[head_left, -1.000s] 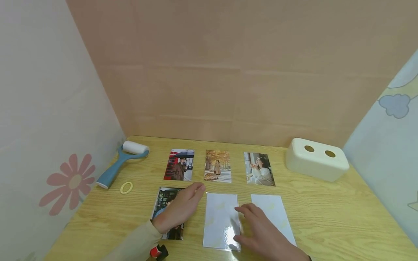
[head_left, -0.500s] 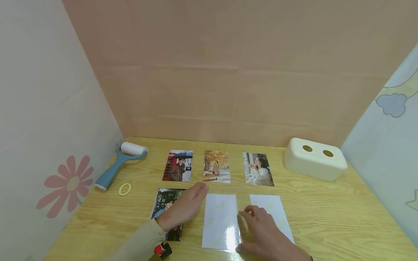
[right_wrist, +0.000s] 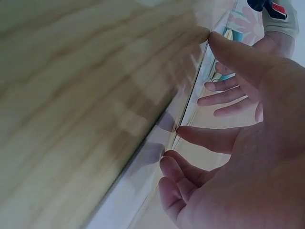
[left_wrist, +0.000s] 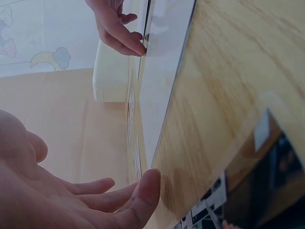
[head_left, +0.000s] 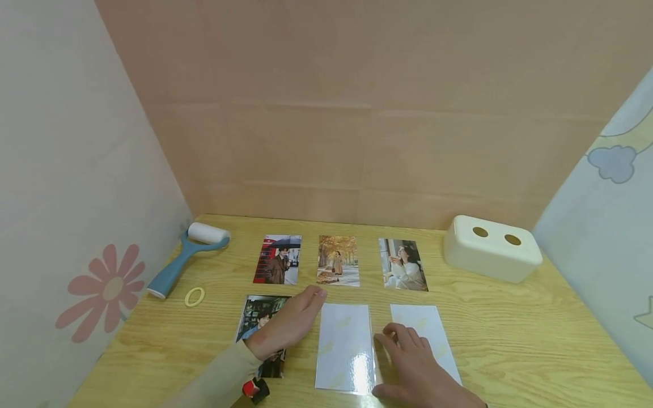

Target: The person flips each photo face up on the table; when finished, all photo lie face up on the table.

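Note:
A glossy white sheet (head_left: 343, 345) with faint yellow marks and a clear margin lies flat in the front middle. My left hand (head_left: 285, 328) is beside its upper left corner, fingers extended, its forearm crossing over a photo (head_left: 250, 317) of a person in blue. In the left wrist view the left fingertips (left_wrist: 150, 183) hold nothing. At the sheet's right edge is my right hand (head_left: 413, 360); its thumb and index finger are spread apart and touch along that edge, the other fingers bent. It partly covers a second white sheet (head_left: 420, 323).
Three photos stand in a back row: umbrella photo (head_left: 278, 259), autumn photo (head_left: 338, 260) and window photo (head_left: 403, 264). On the left lie a blue-handled lint roller (head_left: 186, 258) and a pale yellow ring (head_left: 194, 297). A cream box (head_left: 492, 249) with two holes sits at back right.
My right hand has moved slightly right and down from over the middle sheet, its thumb and index finger coming to the right edge. The left hand has barely moved.

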`<move>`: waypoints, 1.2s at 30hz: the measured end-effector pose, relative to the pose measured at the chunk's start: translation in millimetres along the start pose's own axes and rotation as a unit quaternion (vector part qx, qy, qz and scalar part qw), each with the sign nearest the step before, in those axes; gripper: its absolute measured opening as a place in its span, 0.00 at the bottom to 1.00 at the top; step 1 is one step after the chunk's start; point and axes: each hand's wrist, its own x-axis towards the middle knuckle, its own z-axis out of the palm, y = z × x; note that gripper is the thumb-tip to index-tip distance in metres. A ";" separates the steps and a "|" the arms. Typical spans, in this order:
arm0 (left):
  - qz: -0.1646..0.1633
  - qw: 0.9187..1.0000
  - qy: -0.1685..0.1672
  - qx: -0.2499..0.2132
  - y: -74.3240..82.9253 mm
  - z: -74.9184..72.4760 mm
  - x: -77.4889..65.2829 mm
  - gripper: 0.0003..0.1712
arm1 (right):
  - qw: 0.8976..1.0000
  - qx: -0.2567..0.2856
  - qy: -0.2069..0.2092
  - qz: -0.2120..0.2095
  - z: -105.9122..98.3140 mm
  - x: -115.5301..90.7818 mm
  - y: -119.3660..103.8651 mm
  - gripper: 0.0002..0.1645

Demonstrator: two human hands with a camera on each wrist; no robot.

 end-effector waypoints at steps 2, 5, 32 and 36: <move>-0.001 1.000 0.001 0.000 -0.4 0.2 0.3 0.39 | 1.000 -0.003 0.006 -0.006 0.5 0.1 0.2 0.49; -0.002 1.000 0.003 0.002 -1.0 0.9 1.0 0.39 | 1.000 0.001 0.009 -0.016 0.4 1.3 -0.5 0.48; -0.063 0.996 0.035 -0.059 -0.2 -3.4 10.4 0.40 | 0.999 -0.021 -0.005 -0.025 1.9 7.4 -3.4 0.47; -0.059 0.994 0.040 -0.081 0.5 -3.5 11.7 0.39 | 0.999 -0.019 -0.005 -0.031 1.2 7.7 -3.4 0.47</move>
